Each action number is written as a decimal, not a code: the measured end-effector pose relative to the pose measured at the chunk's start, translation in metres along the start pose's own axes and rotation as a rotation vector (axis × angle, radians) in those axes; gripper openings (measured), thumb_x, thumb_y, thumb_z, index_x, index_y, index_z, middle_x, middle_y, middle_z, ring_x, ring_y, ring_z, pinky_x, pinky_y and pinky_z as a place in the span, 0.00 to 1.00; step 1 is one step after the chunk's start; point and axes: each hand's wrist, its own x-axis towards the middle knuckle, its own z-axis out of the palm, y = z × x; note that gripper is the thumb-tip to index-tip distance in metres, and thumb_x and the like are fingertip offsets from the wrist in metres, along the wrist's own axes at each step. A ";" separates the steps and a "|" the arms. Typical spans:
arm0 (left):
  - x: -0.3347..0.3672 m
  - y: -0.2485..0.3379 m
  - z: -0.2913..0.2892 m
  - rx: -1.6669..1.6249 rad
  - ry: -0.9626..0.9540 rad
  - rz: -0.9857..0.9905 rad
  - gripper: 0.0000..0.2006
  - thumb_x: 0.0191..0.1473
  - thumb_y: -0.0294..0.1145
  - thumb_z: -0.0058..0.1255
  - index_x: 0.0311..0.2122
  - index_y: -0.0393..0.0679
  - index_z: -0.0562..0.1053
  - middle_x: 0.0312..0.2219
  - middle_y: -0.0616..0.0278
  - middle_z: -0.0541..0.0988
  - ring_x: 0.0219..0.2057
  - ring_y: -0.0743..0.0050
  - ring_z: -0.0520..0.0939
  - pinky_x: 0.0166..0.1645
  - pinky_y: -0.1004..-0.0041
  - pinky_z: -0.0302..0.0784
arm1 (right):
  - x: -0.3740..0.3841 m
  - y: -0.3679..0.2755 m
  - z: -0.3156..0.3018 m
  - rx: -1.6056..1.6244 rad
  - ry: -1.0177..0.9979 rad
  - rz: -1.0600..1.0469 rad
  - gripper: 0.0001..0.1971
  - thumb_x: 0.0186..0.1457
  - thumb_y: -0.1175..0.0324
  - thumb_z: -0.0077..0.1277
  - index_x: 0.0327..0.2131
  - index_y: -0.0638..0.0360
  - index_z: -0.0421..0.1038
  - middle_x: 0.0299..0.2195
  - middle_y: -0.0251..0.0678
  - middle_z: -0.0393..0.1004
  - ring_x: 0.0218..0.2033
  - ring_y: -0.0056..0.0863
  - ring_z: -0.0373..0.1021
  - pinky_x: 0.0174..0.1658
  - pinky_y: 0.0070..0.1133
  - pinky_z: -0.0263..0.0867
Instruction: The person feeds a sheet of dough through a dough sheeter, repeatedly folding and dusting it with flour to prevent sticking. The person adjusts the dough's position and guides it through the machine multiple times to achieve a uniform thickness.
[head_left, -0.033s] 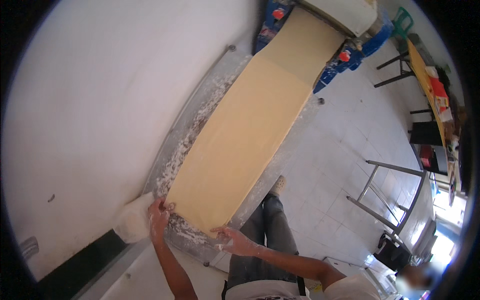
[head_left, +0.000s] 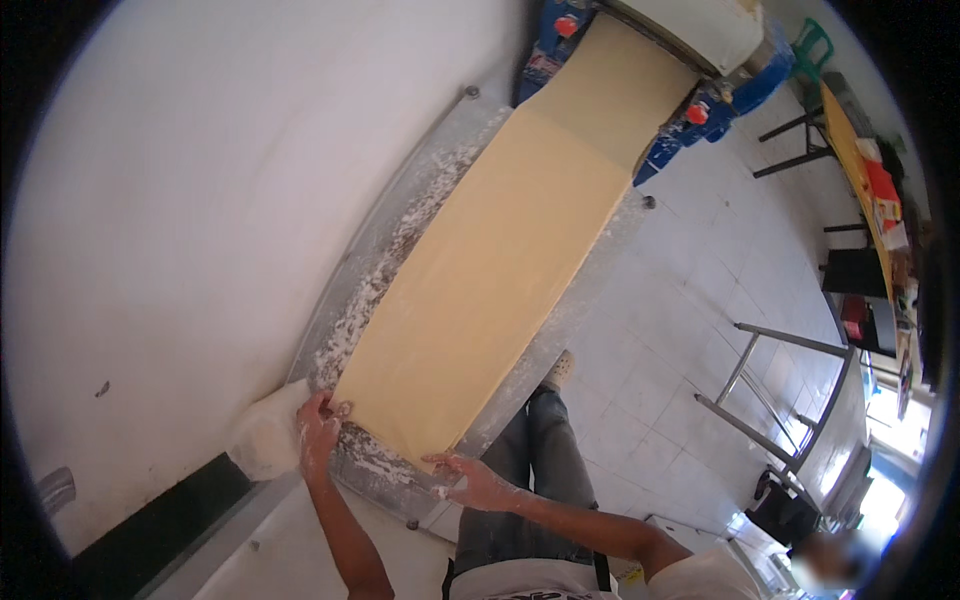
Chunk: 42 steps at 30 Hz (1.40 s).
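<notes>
A long, pale yellow dough sheet [head_left: 480,260] runs from the blue and white roller machine [head_left: 692,35] at the top down to my hands. It lies on a grey metal table [head_left: 580,310] dusted with white flour. My left hand [head_left: 318,435] is closed on the sheet's near left corner, floury at the fingers. At the near right corner, my right hand [head_left: 480,485] grips the dough's edge between thumb and fingers. The fingertips are partly hard to make out.
A white bag-like bundle [head_left: 268,435] sits against the wall left of my left hand. Red knobs [head_left: 567,26] stick out from the machine. On the right are a metal-framed stand [head_left: 770,405] and a wooden table [head_left: 850,150]. My shoe [head_left: 560,370] is beside the metal table.
The whole picture has shifted very slightly. Both hands stay at the same corners of the dough sheet.
</notes>
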 end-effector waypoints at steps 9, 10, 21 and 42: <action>-0.001 -0.004 0.004 0.158 0.247 0.050 0.18 0.49 0.28 0.66 0.45 0.35 0.75 0.30 0.59 0.76 0.31 0.70 0.75 0.39 0.67 0.74 | -0.002 -0.020 -0.010 -0.235 -0.029 -0.133 0.33 0.60 0.58 0.58 0.67 0.51 0.60 0.62 0.49 0.66 0.64 0.44 0.62 0.66 0.36 0.55; -0.002 -0.003 0.007 0.197 0.302 0.075 0.19 0.50 0.28 0.66 0.46 0.35 0.75 0.31 0.59 0.76 0.32 0.70 0.75 0.39 0.67 0.74 | -0.003 -0.020 -0.011 -0.251 -0.030 -0.152 0.33 0.60 0.59 0.58 0.67 0.51 0.60 0.62 0.49 0.65 0.64 0.46 0.61 0.67 0.36 0.55; -0.020 -0.025 0.059 -0.116 0.501 -0.112 0.14 0.57 0.29 0.61 0.45 0.38 0.73 0.28 0.62 0.77 0.30 0.74 0.78 0.37 0.70 0.76 | 0.001 -0.018 -0.025 -0.360 -0.137 -0.118 0.25 0.58 0.67 0.57 0.59 0.58 0.68 0.63 0.47 0.66 0.64 0.44 0.62 0.65 0.36 0.57; -0.070 -0.037 0.124 -0.354 0.533 0.079 0.16 0.56 0.24 0.58 0.48 0.39 0.69 0.42 0.50 0.71 0.45 0.57 0.75 0.46 0.61 0.74 | 0.296 -0.117 0.164 -1.246 -0.266 -0.480 0.09 0.53 0.71 0.53 0.27 0.67 0.78 0.29 0.50 0.78 0.36 0.45 0.78 0.42 0.36 0.75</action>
